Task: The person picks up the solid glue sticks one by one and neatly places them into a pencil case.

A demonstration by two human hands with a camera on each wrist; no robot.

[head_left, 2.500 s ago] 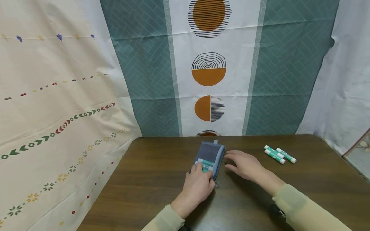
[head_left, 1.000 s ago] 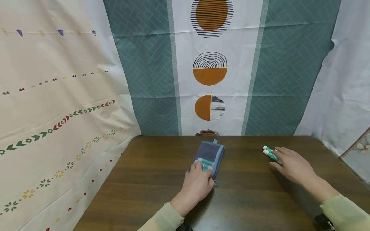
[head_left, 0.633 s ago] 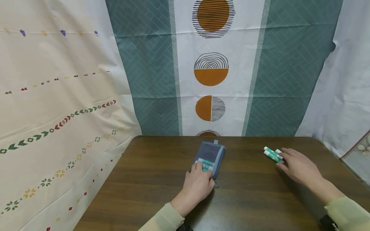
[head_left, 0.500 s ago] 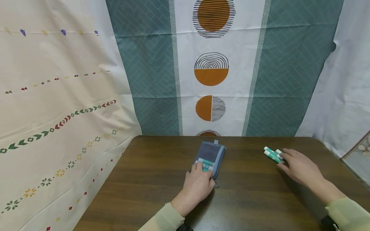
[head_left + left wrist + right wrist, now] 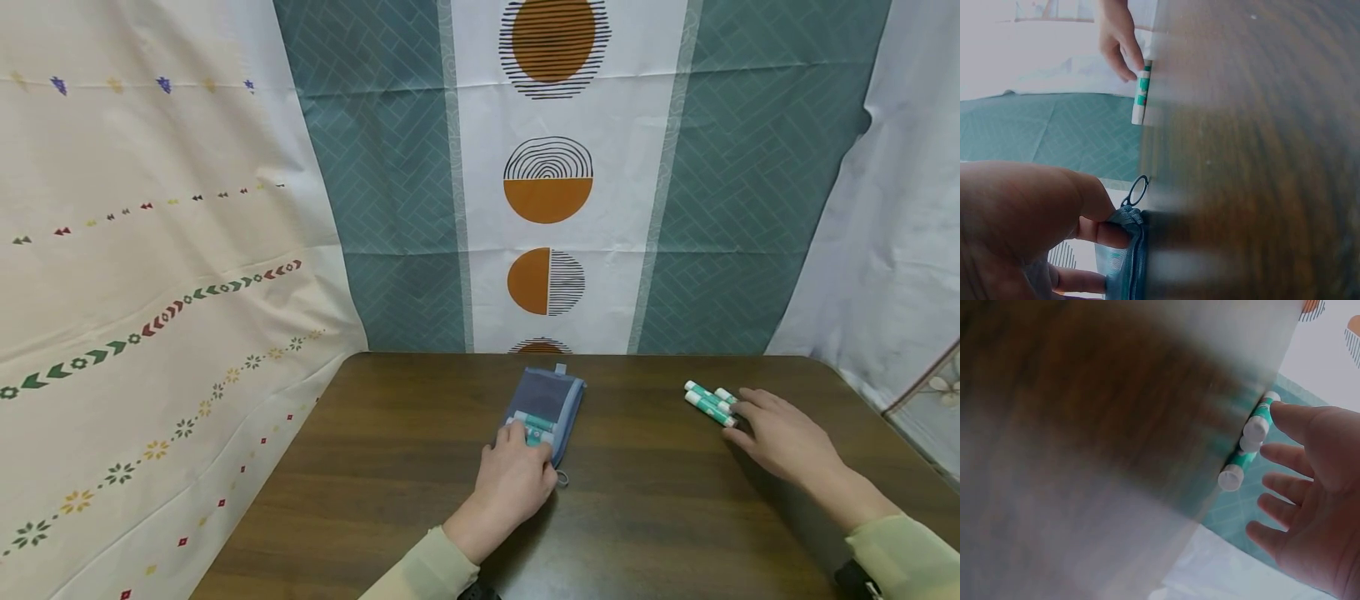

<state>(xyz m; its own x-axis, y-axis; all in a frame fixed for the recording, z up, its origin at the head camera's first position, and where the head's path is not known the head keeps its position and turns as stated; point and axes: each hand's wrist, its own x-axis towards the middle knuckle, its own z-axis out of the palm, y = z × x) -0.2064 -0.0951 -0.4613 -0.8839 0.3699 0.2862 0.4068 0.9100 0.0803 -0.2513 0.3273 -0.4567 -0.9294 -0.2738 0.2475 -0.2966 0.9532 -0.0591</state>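
left hand (image 5: 1029,215) holding blue pouch (image 5: 1135,262), right hand (image 5: 1117,36) at green-white tube (image 5: 1142,95)

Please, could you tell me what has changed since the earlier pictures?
The right hand has moved from beside the pouch to the person's right, and is now at the three green-and-white tubes on the table. No tube looks lifted; whether it touches one, I cannot tell. The left hand has stayed on the pouch, and the tubes lie about where they were.
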